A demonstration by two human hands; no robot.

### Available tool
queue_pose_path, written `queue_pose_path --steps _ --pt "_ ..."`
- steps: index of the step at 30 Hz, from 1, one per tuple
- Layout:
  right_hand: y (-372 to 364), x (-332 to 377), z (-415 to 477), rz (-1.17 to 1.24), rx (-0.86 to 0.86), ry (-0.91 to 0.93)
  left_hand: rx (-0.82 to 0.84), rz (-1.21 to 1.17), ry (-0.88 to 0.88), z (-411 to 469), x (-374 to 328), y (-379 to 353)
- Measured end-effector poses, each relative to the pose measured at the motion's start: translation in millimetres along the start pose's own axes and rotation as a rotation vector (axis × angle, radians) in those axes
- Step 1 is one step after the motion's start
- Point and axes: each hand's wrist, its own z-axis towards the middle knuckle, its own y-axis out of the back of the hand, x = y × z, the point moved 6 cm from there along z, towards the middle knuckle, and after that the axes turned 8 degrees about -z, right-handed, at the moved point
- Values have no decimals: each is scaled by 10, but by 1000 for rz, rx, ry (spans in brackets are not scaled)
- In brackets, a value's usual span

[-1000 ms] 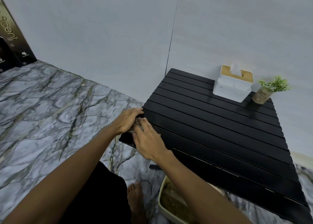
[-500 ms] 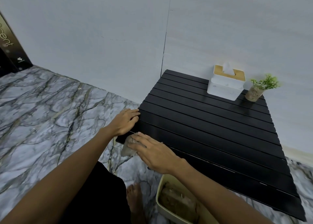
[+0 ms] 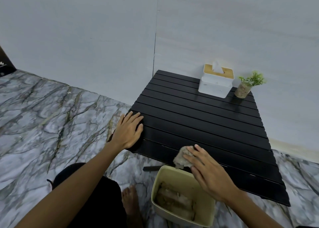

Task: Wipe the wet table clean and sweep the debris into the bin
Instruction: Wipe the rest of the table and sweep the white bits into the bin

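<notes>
View from above of a low black slatted table (image 3: 207, 129) set against a pale wall, on a marbled floor (image 3: 51, 124).

The two hands are well apart. The left hand (image 3: 127, 131) lies flat with fingers straight on the table's near left corner, holding nothing, and seems to steady the table. The right hand (image 3: 208, 174) is at the table's near edge, its fingers spread over a grey, sodden wad (image 3: 181, 157) and pressing on it rather than clearly gripping it. The thumb is hidden. The wad sits right at that edge, its lower tip hanging just over the far rim of the bin (image 3: 205, 210).

The bin is cream and open, and stands on the floor against the table's near edge. Soggy brown debris lies inside it. A bare foot (image 3: 131, 200) rests on the floor just left of the bin.

At the table's far right corner stand a white tissue box (image 3: 215, 84) and, beside it, a small plant (image 3: 245, 87).

Likely step: pushing the wad and its dirt off the edge into the bin. The risks lie here. The wad overlaps only the rim, so a sideways push could drop it on the floor or the foot. A hard shove could knock the bin. Loose bits could fall through the slat gaps
</notes>
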Motion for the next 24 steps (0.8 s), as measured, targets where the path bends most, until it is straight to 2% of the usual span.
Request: queue_pose_path --steps 5,10,14,17,24 --pt "20 -430 -497 -29 -125 -356 3 5 -74 -45 -359 -190" --pt "92 -827 -924 -91 -218 -604 13 -33 -119 -62 -644 -309" --pt "78 -1161 -1156 -104 -182 -802 60 -45 -148 -133 -811 -444" --pt "49 -1270 -1148 -133 -95 -856 99 -62 -168 -166 -953 -553" --pt "114 -1333 -972 -93 -10 -1022 125 -90 -205 -162 -1243 -684"
